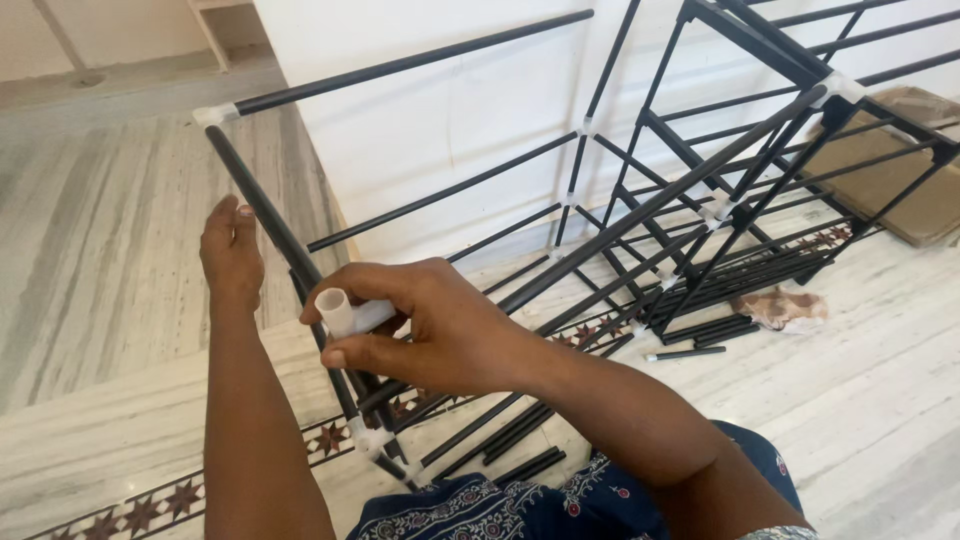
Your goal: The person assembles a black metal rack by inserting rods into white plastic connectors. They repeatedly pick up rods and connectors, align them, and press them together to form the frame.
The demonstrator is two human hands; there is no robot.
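Observation:
My right hand (pixel 440 325) grips a white plastic tube connector (pixel 345 312), its open end pointing up and left. My left hand (pixel 232 250) rests against a black metal rod (pixel 262 210) that slants up to a white corner connector (pixel 212 114). That rod belongs to a partly built rack frame (pixel 700 190) of black rods and white joints, which stretches from my lap to the far right. Another white joint (pixel 368 438) sits low on the same rod, close to my knees.
Loose black rods (pixel 700 330) lie on the marble floor at the right, beside a crumpled brown wrapper (pixel 785 308). Flat cardboard (pixel 885 180) lies behind the frame at the far right. A white wall (pixel 450 120) stands close behind the rack.

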